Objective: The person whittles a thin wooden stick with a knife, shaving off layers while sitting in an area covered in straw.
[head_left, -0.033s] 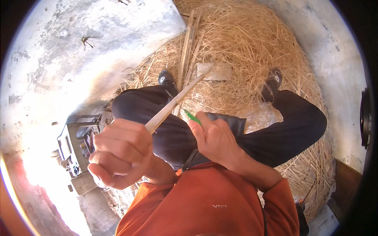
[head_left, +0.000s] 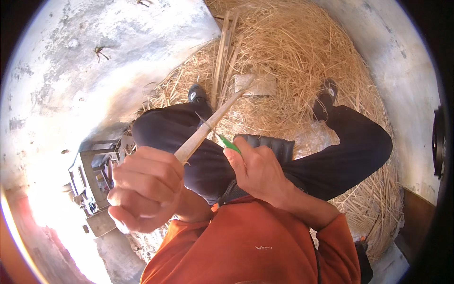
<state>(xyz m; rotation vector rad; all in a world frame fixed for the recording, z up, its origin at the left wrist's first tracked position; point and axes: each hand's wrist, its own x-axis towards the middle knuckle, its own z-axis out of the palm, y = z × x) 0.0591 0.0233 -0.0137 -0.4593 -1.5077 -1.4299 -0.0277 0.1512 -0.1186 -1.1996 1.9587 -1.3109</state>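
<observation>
My left hand (head_left: 146, 189) is a closed fist around the thick end of a pale, split wooden stick (head_left: 195, 142), perhaps bamboo. The stick slants up and away to the right and narrows to a thin tip. In my right hand (head_left: 262, 173) is a knife with a green handle (head_left: 230, 144), my fingers wrapped round it. Its thin blade crosses the stick around mid-length and seems to touch it. A small curl of wood hangs at the stick's edge beside my left fist.
Straw (head_left: 293, 42) covers the floor ahead. Long wooden strips (head_left: 221, 57) lie there beside a flat pale block (head_left: 265, 86). A black padded object (head_left: 279, 147) sits between my legs. A small cluttered shelf (head_left: 97, 189) stands at left, and whitewashed walls (head_left: 156, 47) rise on both sides.
The knife blade now shows plainly across the stick, and the green handle has shifted slightly down. My left hand has barely moved, keeping hold of the stick.
</observation>
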